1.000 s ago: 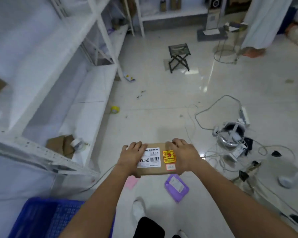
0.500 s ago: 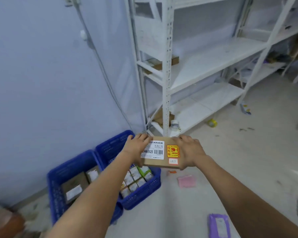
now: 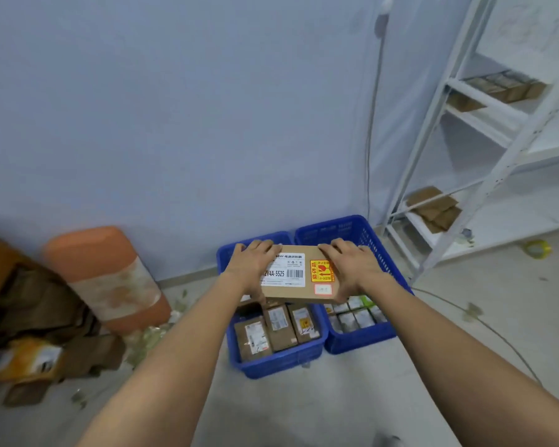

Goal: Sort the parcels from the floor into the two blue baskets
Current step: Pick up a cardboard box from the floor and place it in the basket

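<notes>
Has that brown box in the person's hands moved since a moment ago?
Yes. The brown box, held by the left hand and right hand, has been carried from beside the blue baskets to above them.

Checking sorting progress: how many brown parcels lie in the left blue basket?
3 visible in the left blue basket: one near-left, one middle, one right. The held box covers the basket's far half, so more may be hidden.
</notes>
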A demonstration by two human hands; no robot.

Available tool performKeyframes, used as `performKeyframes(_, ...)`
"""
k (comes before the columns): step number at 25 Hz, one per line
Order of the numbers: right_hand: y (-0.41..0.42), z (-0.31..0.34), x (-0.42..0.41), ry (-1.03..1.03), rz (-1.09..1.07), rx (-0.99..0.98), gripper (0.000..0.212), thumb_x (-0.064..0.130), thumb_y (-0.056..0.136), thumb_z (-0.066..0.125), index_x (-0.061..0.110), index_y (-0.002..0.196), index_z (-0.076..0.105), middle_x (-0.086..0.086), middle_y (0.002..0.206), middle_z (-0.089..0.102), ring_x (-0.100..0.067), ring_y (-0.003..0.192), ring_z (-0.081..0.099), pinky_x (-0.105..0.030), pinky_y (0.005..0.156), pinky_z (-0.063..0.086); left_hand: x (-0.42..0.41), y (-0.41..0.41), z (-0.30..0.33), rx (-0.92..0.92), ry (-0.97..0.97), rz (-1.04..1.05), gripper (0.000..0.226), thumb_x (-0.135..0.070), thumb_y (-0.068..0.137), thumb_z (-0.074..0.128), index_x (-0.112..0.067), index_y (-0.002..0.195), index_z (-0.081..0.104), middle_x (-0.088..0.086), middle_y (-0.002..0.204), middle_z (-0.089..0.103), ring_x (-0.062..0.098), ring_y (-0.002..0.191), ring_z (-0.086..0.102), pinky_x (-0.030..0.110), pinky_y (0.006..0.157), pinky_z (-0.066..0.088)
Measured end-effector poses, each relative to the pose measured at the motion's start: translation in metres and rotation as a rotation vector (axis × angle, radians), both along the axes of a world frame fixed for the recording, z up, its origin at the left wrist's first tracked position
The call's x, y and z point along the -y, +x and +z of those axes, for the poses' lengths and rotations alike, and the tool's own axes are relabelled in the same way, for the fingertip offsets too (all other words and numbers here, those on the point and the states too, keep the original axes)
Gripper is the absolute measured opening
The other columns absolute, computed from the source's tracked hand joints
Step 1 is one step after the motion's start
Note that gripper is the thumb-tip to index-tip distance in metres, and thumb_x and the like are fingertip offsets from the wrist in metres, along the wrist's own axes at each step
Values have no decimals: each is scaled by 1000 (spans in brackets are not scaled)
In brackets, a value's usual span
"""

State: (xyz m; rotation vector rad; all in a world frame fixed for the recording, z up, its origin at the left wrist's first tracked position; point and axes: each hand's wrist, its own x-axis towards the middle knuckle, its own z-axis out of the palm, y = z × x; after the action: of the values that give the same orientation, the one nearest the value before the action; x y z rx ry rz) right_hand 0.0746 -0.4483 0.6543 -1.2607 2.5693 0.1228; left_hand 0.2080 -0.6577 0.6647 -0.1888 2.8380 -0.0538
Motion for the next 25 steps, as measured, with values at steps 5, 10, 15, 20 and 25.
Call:
performKeyframes(5, 26, -1, 52, 82, 8, -2, 128, 53, 50, 86, 30, 150, 11, 0, 144, 31, -23, 134, 34, -51, 112, 30, 47, 27, -13, 13, 57, 16, 131, -50, 49, 87, -23, 151, 9, 0, 152, 22, 22, 139, 23, 46, 109, 25)
performKeyframes(10, 30, -10, 102, 127, 72, 13, 129, 54, 50, 87, 30, 151, 10, -1, 147, 30, -24, 137, 32, -50, 112, 30, 87, 42, -30, 25, 54, 105, 133, -49, 47, 88, -25, 151, 9, -2, 152, 21, 21, 139, 22, 46, 109, 25)
performKeyframes(15, 7, -30, 151, 135, 134, 40, 129, 52, 50, 87, 28, 151, 12, -2, 145, 31, -24, 135, 33, -51, 110, 32, 129, 26, -48, 64, -1, 149, 135, -51, 47, 89, -25, 151, 8, -2, 153, 20, 21, 140, 24, 47, 110, 28)
performKeyframes(20, -39, -66, 178, 129, 126, 58, 127, 56, 53, 86, 24, 151, 12, -4, 146, 31, -26, 135, 34, -52, 111, 29, 153, -30, -71, 144, -12, 130, 133, -45, 52, 89, -24, 152, 4, 2, 158, 12, 25, 144, 15, 52, 114, 22)
performKeyframes(25, -62, -138, 182, 187, 118, 157, 114, 50, 63, 80, 21, 150, 13, -8, 146, 28, -29, 134, 33, -50, 109, 29, 157, -64, -136, 259, 18, 119, 126, -35, 56, 88, -20, 152, 8, 4, 157, 14, 24, 143, 16, 51, 114, 23)
